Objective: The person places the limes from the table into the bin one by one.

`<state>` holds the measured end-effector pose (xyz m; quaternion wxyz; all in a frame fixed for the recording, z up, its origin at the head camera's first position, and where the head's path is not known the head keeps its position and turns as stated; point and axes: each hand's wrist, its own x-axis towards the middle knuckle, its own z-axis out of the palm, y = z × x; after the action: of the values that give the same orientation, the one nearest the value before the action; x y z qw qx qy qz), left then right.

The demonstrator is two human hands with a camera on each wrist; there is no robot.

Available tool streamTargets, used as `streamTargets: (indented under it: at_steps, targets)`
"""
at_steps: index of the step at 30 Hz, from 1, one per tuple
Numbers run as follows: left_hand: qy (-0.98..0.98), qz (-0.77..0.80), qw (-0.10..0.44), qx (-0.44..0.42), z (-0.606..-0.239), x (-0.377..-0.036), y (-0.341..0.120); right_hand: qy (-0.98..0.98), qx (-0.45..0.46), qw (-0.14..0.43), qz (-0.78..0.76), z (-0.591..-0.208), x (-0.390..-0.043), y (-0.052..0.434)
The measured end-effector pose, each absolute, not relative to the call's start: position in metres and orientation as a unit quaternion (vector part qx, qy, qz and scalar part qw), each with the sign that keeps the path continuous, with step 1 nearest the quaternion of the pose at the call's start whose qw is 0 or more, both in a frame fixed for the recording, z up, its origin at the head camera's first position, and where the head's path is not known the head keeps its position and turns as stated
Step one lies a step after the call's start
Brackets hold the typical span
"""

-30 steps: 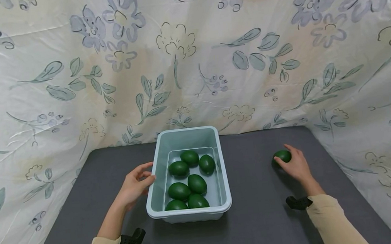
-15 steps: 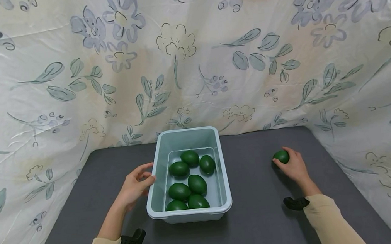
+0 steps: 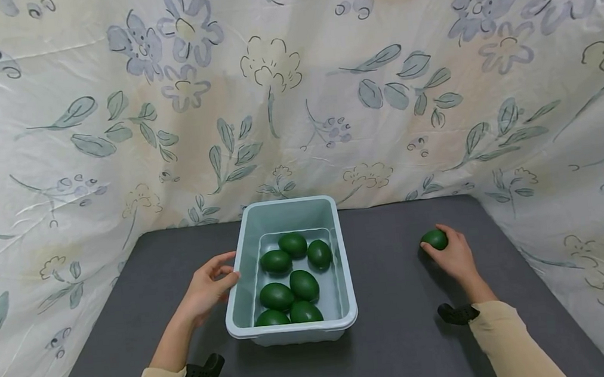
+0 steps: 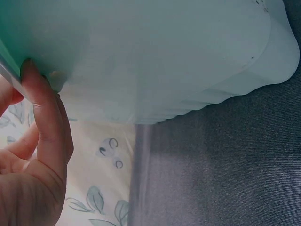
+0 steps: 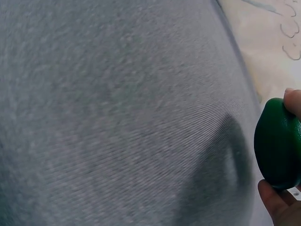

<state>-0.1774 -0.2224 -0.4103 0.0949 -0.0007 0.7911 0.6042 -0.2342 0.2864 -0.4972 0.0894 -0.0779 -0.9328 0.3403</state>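
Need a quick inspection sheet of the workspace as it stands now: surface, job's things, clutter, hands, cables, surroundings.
Surface: dark grey fabric-covered table.
Job's things: pale blue rectangular plastic tub holding seven dark green egg-shaped fruits; one more dark green fruit outside it, to the right.
Clutter: nothing seen.
Hands: left hand grips the tub's left wall, thumb at the rim; right hand holds the loose fruit, low over the table.
Cables: nothing seen; black wrist mounts on both forearms.
Surroundings: cream floral cloth draped behind and at both sides.
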Motion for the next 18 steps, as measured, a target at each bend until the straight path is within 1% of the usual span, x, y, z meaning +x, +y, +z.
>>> streamTargets:
  at_steps: [13,18]
  targets:
    - [0.792,0.603,0.094,0.004,-0.411,-0.178,-0.223,-0.929,-0.04,0.109,0.35,-0.465,-0.238,0.273]
    - [0.794,0.601,0.095,0.004,-0.409,-0.177,-0.222,-0.928,-0.031,0.121,0.352,-0.459,-0.239,0.267]
